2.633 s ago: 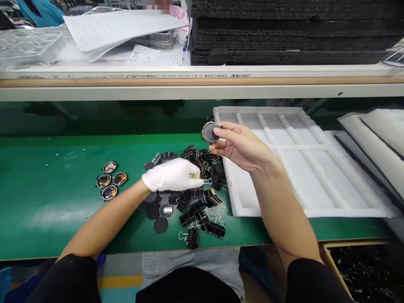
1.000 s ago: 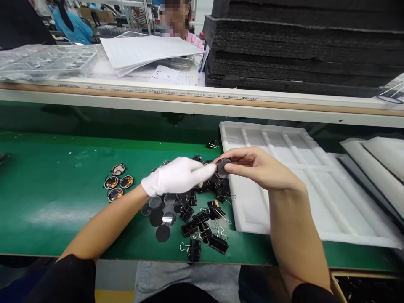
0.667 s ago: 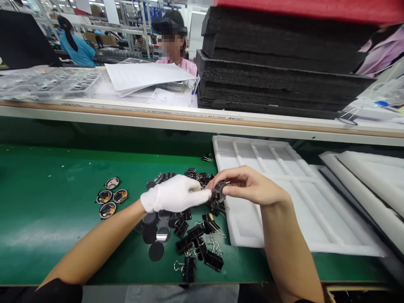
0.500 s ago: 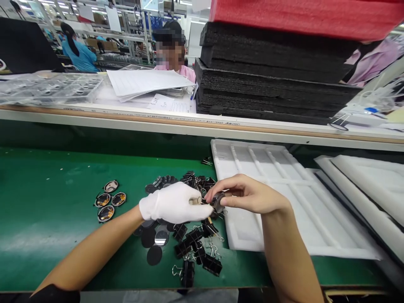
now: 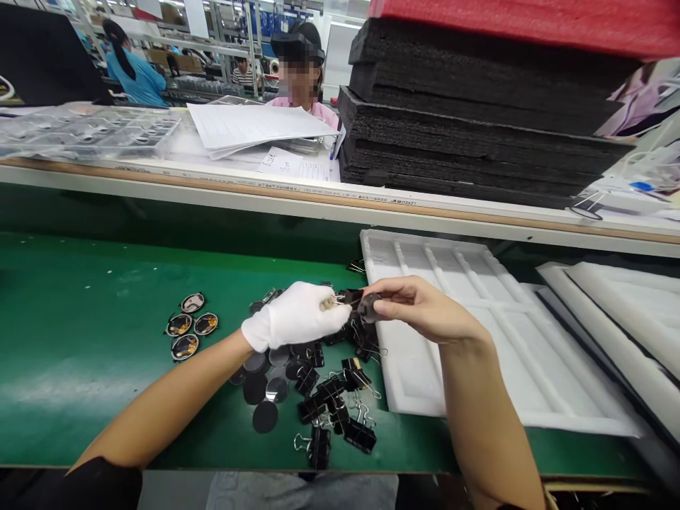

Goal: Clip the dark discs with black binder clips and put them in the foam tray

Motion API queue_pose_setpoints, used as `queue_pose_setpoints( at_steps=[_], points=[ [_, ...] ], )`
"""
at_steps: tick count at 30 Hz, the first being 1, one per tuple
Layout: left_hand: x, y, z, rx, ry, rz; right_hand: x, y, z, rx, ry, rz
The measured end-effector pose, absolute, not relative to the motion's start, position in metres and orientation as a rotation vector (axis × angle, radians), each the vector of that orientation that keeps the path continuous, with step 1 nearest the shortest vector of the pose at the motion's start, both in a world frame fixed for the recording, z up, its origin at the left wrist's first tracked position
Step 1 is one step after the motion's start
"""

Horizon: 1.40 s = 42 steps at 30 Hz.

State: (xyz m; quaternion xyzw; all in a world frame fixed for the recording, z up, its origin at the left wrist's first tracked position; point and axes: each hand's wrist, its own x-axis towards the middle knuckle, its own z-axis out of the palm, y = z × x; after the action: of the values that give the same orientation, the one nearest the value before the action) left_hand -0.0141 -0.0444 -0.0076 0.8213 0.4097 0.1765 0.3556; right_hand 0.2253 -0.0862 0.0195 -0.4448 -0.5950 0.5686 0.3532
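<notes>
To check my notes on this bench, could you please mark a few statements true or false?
1. The left hand wears a white glove. True.
2. The right hand holds a round part. True.
3. The four ringed parts lie on the white tray. False: the ringed parts lie on the green table, well left of the white tray.
4. Black binder clips lie on the green table. True.
5. The red foam is under the black foam. False: the red foam is on top.
</notes>
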Motion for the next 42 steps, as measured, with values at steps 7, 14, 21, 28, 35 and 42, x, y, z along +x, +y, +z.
queue_pose_setpoints(
  at_steps=[7, 14, 21, 28, 35, 42],
  points=[
    [-0.023, -0.032, 0.002, 1.862, 1.033, 0.553, 0.210, -0.077, 0.013, -1.115, -0.968, 1.386],
    [-0.020, -0.039, -0.002, 1.689, 0.966, 0.648, 0.188, -0.073, 0.001, -1.019, -0.745, 1.353],
    [-0.018, -0.041, -0.004, 1.690, 0.980, 0.690, 0.167, -0.076, -0.011, -0.881, -0.625, 1.399],
    [-0.016, -0.042, -0.002, 1.720, 1.017, 0.677, 0.159, -0.076, -0.014, -0.875, -0.641, 1.353],
    [-0.017, -0.037, -0.007, 2.379, 1.070, 0.432, 0.174, -0.068, -0.011, -0.879, -0.605, 1.284],
    [-0.015, -0.029, -0.038, 3.046, 0.770, -0.101, 0.192, -0.063, -0.009, -0.839, -0.415, 1.274]
  ],
)
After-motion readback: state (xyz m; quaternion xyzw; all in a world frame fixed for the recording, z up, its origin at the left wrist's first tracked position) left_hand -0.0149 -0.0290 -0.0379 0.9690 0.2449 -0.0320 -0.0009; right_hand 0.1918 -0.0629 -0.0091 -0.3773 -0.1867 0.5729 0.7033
